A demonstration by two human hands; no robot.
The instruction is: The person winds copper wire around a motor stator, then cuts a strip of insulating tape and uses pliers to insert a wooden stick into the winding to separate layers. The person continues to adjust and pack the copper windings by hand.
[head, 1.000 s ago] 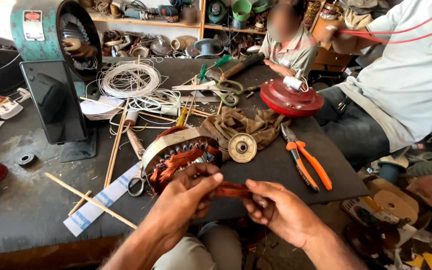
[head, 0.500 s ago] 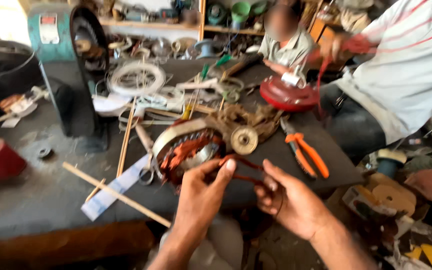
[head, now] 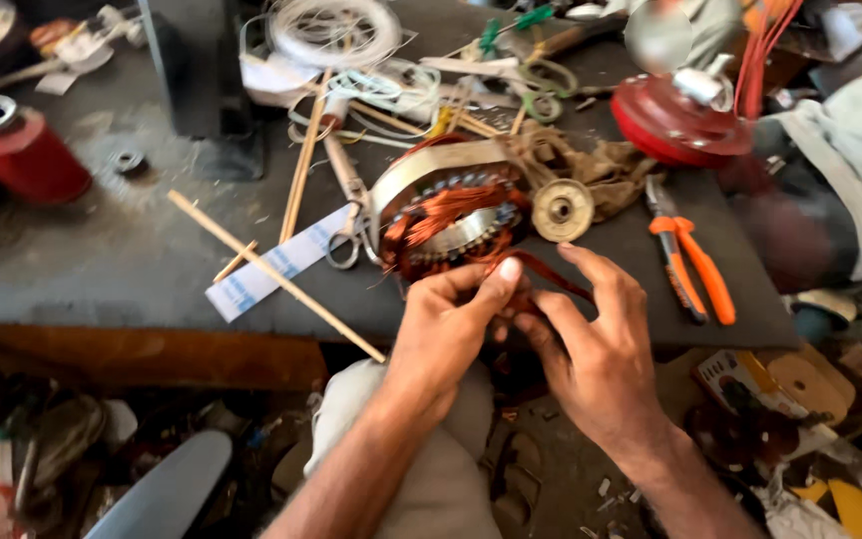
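A round motor stator [head: 446,205] with copper wire windings lies tilted at the near edge of the dark workbench [head: 132,250]. A loop of copper coil [head: 551,271] hangs out of its front. My left hand [head: 451,324] pinches this coil just below the stator, thumb up against the windings. My right hand [head: 591,339] grips the same coil from the right, fingers spread over it. Both hands meet over the bench edge, above my lap.
Orange-handled pliers [head: 690,260], a round brass-coloured disc [head: 562,210] and a brown rag [head: 606,165] lie right of the stator. Scissors [head: 349,215], wooden sticks [head: 271,271] and a paper strip [head: 276,265] lie left. A red spool [head: 22,150] stands far left. Another person sits at right with a red round part [head: 675,125].
The camera has tilted down and moved closer. My hands have stayed on the copper coil at the stator's front, fingers shifting along it.
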